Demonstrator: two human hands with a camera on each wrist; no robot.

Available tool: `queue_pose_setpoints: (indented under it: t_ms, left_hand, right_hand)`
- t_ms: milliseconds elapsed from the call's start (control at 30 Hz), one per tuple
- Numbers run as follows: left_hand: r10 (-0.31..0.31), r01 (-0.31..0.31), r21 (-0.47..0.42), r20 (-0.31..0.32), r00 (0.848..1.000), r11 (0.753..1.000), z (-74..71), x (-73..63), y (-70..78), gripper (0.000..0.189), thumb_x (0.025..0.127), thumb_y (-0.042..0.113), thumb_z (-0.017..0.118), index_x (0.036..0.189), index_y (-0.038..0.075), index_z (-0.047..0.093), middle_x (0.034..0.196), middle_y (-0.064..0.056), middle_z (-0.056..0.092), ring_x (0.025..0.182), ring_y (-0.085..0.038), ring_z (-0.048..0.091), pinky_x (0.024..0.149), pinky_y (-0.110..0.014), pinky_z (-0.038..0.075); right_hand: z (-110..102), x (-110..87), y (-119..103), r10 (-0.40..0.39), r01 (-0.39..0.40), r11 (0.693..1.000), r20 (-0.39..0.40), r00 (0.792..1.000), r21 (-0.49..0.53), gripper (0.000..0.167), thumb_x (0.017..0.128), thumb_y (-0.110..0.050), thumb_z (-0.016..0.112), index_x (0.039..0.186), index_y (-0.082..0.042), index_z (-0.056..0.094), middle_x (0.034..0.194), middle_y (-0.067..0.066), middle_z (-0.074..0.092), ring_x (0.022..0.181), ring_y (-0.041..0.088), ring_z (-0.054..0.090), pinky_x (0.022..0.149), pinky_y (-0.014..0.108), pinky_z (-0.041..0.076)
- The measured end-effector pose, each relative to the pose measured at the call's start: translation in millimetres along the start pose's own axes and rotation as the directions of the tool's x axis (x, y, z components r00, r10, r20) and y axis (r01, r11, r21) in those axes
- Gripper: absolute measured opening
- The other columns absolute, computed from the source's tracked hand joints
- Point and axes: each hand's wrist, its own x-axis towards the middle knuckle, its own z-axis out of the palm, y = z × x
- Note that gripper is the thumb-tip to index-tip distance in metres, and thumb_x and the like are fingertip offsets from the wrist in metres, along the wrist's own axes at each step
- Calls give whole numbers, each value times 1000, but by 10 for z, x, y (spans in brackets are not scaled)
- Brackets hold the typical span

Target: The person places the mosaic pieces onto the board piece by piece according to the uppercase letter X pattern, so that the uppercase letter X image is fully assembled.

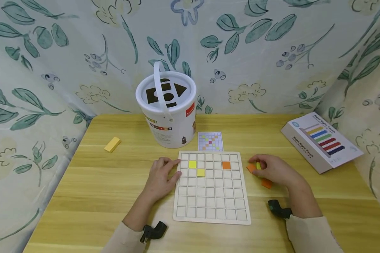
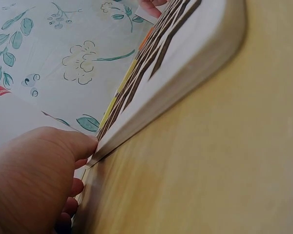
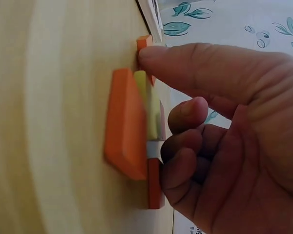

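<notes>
A pale grid board (image 1: 211,206) lies flat on the table, with yellow tiles (image 1: 192,164) and one orange tile (image 1: 226,165) in its upper cells. My left hand (image 1: 160,178) rests at its left edge, thumb and forefinger touching the rim; the left wrist view shows the thumb (image 2: 83,145) against the board's side. To the right of the board, my right hand (image 1: 273,170) is over several loose orange and yellow tiles (image 3: 124,126). Its thumb tip overlaps an orange tile (image 3: 144,43); the forefinger is mostly hidden, so whether it pinches that tile is unclear.
Behind the board lies a small coloured pattern card (image 1: 210,141), beside a white bucket (image 1: 174,131) with a shape-cutout lid. A yellow block (image 1: 112,144) sits at the left. At the back right stands a white toy box (image 1: 323,140). Floral cloth (image 1: 240,63) surrounds the table.
</notes>
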Motion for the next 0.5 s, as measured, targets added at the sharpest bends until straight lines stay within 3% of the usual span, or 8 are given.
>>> queue_pose_setpoints:
  t_ms: [500]
  left_hand:
    - [-14, 14, -9, 6, 1000, 1000, -9, -3, 12, 43, 95, 30, 70, 137, 17, 66, 122, -11, 57, 104, -27, 47, 92, -42, 39]
  right_hand:
    - [2, -18, 50, 13, -13, 1000, -17, 1000, 4, 34, 93, -24, 74, 123, -10, 65, 91, 6, 51, 79, 20, 49, 62, 29, 37]
